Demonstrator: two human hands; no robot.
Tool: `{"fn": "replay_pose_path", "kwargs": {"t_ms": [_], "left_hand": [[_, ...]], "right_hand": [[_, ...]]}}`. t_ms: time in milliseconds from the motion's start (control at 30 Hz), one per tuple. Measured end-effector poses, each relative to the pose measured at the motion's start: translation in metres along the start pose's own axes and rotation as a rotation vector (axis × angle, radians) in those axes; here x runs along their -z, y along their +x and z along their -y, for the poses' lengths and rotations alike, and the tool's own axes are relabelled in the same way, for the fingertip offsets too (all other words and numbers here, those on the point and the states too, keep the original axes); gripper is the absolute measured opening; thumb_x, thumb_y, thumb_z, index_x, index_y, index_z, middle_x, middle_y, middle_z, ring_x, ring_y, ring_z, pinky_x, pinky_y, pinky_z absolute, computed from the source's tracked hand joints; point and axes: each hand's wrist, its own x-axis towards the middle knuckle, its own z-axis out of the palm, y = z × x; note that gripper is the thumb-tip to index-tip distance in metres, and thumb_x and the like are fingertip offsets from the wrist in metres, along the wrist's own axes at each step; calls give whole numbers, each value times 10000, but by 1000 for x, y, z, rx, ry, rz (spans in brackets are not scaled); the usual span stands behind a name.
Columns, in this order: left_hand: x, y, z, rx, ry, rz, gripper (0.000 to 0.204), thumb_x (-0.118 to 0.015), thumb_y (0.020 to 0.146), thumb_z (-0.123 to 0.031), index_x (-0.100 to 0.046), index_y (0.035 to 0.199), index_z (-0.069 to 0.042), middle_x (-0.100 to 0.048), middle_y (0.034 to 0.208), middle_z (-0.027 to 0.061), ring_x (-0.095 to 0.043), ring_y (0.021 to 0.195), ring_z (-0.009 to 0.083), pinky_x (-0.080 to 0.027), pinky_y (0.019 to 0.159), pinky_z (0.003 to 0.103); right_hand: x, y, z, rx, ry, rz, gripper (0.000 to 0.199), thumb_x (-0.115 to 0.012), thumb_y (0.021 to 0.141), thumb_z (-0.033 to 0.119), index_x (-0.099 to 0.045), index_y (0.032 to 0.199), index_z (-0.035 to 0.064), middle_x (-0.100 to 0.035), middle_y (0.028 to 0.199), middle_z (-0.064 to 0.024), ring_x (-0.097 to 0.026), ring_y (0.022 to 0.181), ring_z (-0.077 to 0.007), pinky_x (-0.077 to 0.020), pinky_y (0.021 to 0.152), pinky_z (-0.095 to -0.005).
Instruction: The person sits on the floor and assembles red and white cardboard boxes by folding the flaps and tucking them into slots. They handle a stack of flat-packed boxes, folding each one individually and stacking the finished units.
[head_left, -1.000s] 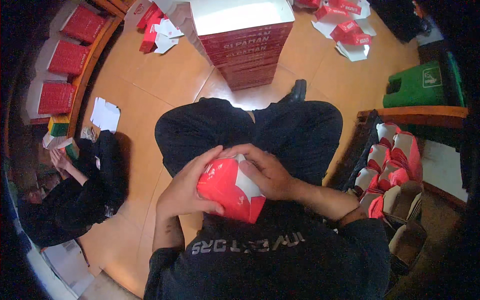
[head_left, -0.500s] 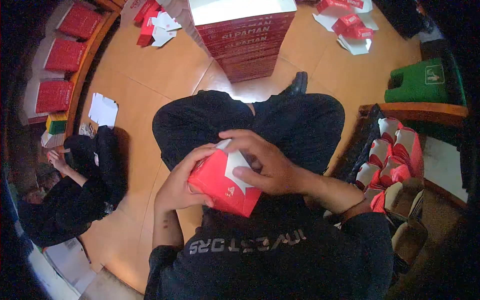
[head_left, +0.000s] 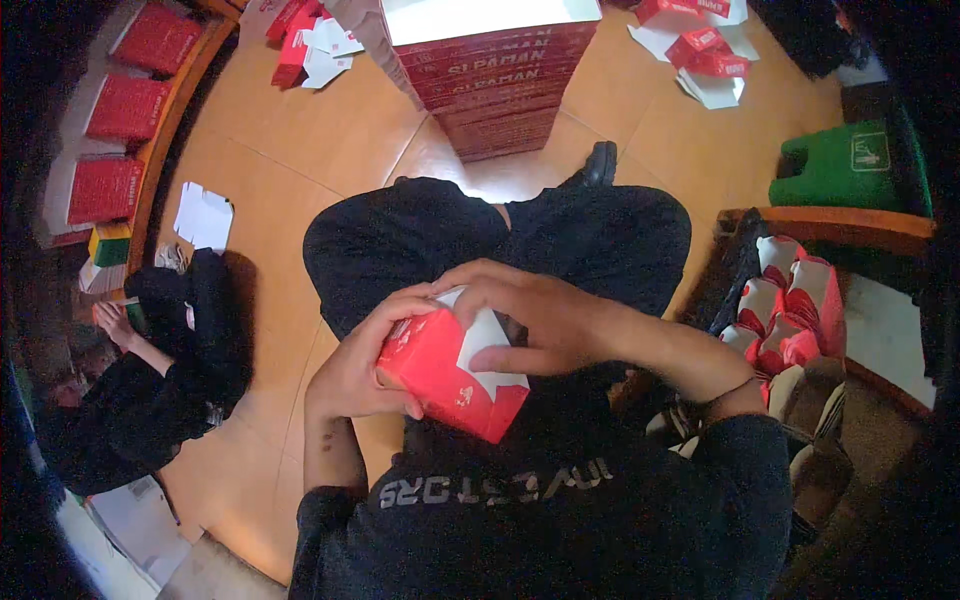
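While both hands [head_left: 450, 350] grip a red carton [head_left: 450, 375], stacked boxes [head_left: 490, 80] crowd the tan floor [head_left: 300, 140].

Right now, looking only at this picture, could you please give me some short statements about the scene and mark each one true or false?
1. Both hands, the left hand and the right hand, hold one red and white carton. True.
2. The carton rests on the floor. False: it is held above the lap.
3. A tall stack of red boxes stands on the floor ahead. True.
4. The green bag lies at the person's left. False: it is at the right.
5. Another person sits at the left. True.
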Motion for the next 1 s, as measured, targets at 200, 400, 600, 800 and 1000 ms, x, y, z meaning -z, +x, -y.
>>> {"fn": "replay_pose_path", "kwargs": {"t_ms": [200,400,600,800,1000], "left_hand": [[-3,-3,7,-91,-60,-16,1040,-947,520,-412,-409,1343,-73,-457,1372,162,-377,1360,336,-309,1119,445],[-13,-8,-9,57,-40,-144,1057,-945,503,-426,-411,1345,-75,-469,1365,151,-408,1337,341,-327,1110,443],[-3,-3,0,-147,188,13,1084,-955,471,-435,-416,1342,-81,-446,1386,181,-418,1326,370,-323,1111,466],[-5,4,-9,-189,106,-32,1025,-964,454,-415,-460,1284,-86,-454,1364,192,-423,1318,379,-336,1103,472],[-16,-6,-2,-54,-38,-199,1034,-967,436,-415,-478,1287,-89,-474,1339,168,-458,1287,331,-378,1071,433]], "right_hand": [[-12,1,15,-38,-13,-72,408,-668,889,302,-473,1161,68,-505,1315,-236,-553,1162,-409,-465,951,-464],[-16,-1,31,-253,63,-50,603,-652,896,301,-390,1358,16,-457,1387,-234,-499,1260,-365,-390,1051,-430],[-25,-6,20,-236,42,-98,457,-557,952,254,-459,1325,10,-549,1306,-204,-540,1233,-340,-402,1046,-415],[-30,-3,14,-161,13,-223,297,-490,982,199,-539,1240,61,-648,1146,-165,-636,1065,-334,-487,922,-420],[-38,1,17,-178,-59,-234,287,-514,965,173,-529,1226,57,-644,1119,-166,-650,1014,-338,-498,892,-419]]}}
